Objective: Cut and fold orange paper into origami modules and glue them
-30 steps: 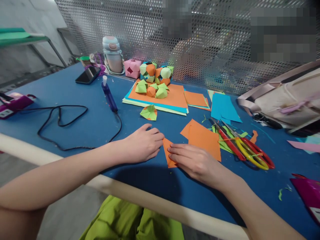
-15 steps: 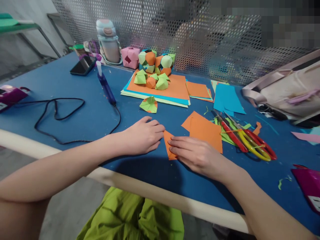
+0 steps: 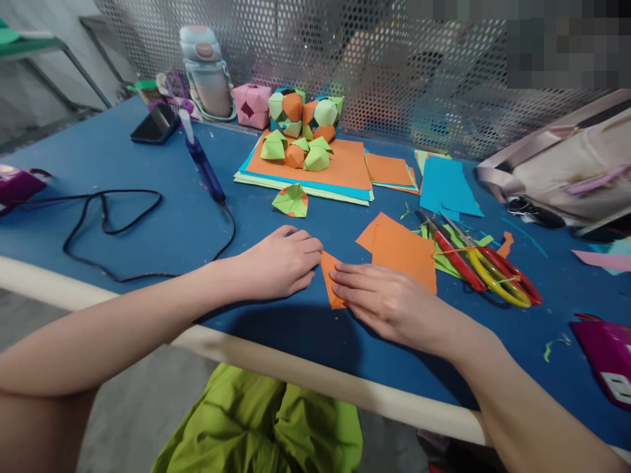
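A small folded piece of orange paper lies on the table between my hands. My left hand has its fingers bent and closed at the paper's upper corner; the thumb is hidden. Across the paper's right side lie the outstretched fingers of my right hand, pressing it flat and covering part of it. Just beyond the right hand are larger orange paper sheets. A folded green and orange paper piece rests further back, ahead of my left hand.
Scissors with red and yellow handles lie over green scraps at right. A blue glue gun stands left, its cord looping over the table. Behind are stacked paper sheets, origami balls, a pink paper cube and a bottle.
The view has shifted slightly, so everything on the table appears a little higher. Both hands keep nearly the same position on the folded orange paper.
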The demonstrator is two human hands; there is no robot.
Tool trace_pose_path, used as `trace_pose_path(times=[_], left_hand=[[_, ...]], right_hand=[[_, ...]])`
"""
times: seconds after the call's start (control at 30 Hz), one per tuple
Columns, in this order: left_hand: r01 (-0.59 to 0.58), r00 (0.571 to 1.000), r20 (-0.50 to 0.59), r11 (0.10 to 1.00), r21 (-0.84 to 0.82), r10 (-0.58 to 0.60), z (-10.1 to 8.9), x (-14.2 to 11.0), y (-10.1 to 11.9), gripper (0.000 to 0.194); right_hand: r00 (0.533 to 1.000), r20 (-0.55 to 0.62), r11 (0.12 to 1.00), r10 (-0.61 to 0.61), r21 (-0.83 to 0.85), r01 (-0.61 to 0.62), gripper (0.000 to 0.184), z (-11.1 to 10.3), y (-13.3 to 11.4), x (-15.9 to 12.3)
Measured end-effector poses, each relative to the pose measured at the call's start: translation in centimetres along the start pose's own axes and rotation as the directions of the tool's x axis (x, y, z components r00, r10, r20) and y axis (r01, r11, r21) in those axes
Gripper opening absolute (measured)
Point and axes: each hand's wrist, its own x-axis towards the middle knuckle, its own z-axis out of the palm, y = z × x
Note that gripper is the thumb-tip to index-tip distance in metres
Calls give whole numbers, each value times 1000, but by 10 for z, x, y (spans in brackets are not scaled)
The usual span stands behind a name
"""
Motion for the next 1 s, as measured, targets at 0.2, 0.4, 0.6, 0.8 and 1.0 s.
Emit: trace_pose_path(times=[0.2, 0.4, 0.6, 0.8, 1.0], left_hand=[[66, 998, 1, 997, -34, -66, 1, 4, 6, 28], [114, 993, -19, 993, -6, -114, 7, 7, 10, 30], [135, 991, -20, 991, 12, -135, 7, 8, 11, 36], [166, 986, -2, 986, 33, -166, 4, 11, 15, 35], [208, 978, 28, 978, 19, -208, 0, 12, 18, 34]], right_hand=[[999, 44, 1000, 17, 5, -17, 31, -4, -3, 1], [1000, 11, 1000, -7, -21, 7, 31, -2, -2, 1], [1000, 14, 1000, -17, -17, 17, 32, -1, -2, 1], [997, 66, 999, 40, -23, -38, 30, -6, -9, 2], [967, 187, 984, 175, -60, -166, 30, -14, -22, 4]])
